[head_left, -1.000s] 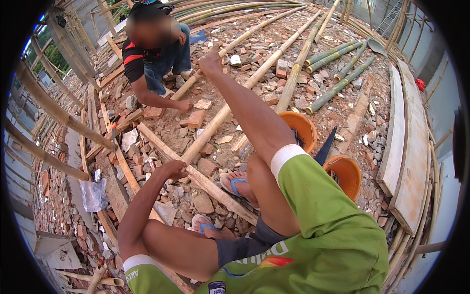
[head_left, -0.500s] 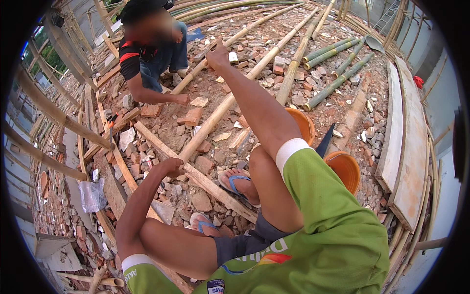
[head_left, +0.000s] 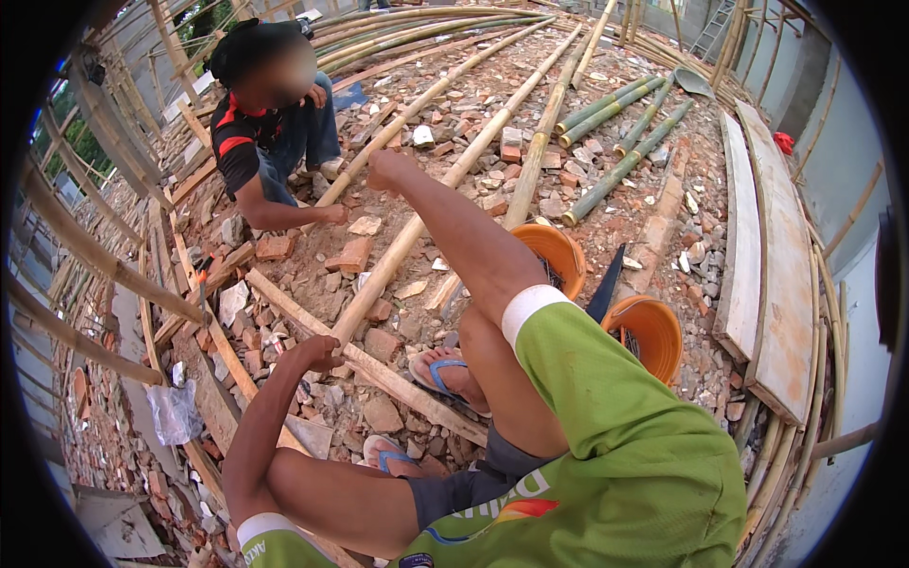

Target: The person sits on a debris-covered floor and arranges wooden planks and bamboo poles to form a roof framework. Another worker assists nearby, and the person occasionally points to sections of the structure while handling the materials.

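Observation:
My left hand (head_left: 317, 352) is low over a long wooden strip (head_left: 407, 385), beside the near end of a pale bamboo pole (head_left: 383, 270). Its fingers are bent together; anything between them is too small to make out. My right hand (head_left: 386, 170) is raised farther out, closed like a fist, and appears above the far part of the poles. What it may hold is hidden. Opposite, a squatting person in a black and red shirt has a hand (head_left: 333, 214) low by another bamboo pole (head_left: 365, 156).
Broken brick and stone cover the ground. Two orange buckets (head_left: 571, 248) (head_left: 674, 333) with a dark blade (head_left: 606, 282) between them stand by my right knee. Green bamboo pieces (head_left: 630, 163) lie beyond; long boards (head_left: 781, 284) lie at right. A clear plastic bag (head_left: 173, 414) is at left.
My right hand has come down and slightly left. My left hand stays by the wooden strip, its fingers a little changed. The whole view has shifted slightly.

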The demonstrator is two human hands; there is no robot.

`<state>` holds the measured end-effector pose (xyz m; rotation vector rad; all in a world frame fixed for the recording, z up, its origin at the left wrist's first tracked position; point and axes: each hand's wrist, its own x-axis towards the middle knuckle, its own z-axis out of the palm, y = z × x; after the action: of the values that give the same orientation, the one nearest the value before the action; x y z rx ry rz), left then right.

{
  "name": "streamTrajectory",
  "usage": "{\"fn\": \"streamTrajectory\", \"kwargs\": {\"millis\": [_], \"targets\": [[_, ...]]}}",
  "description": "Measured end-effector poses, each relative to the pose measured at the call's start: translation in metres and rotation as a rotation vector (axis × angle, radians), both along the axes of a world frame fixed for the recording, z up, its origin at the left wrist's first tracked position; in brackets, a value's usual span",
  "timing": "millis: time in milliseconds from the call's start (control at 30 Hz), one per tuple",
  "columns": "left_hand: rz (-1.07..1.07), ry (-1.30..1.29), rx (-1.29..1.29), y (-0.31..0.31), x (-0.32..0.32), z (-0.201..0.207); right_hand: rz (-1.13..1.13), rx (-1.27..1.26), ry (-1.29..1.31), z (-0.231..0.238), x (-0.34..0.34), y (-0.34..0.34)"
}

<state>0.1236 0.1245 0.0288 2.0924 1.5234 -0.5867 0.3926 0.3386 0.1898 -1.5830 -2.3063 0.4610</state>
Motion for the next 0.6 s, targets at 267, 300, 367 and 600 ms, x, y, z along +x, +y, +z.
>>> {"fn": "streamTrajectory", "kwargs": {"millis": [267, 300, 367, 600], "targets": [[0.008, -0.011, -0.005, 0.001, -0.013, -0.011, 0.012, 0.039, 0.076, -0.004, -0.001, 0.003], [0.008, -0.013, -0.008, 0.0, -0.014, -0.011, 0.015, 0.036, 0.071, -0.002, -0.001, -0.001], [0.007, -0.018, -0.013, 0.0, -0.015, -0.012, 0.021, 0.029, 0.063, 0.002, -0.001, -0.006], [0.008, 0.028, -0.039, 0.002, -0.009, -0.01, 0.03, 0.025, 0.033, 0.009, 0.004, -0.016]]}}
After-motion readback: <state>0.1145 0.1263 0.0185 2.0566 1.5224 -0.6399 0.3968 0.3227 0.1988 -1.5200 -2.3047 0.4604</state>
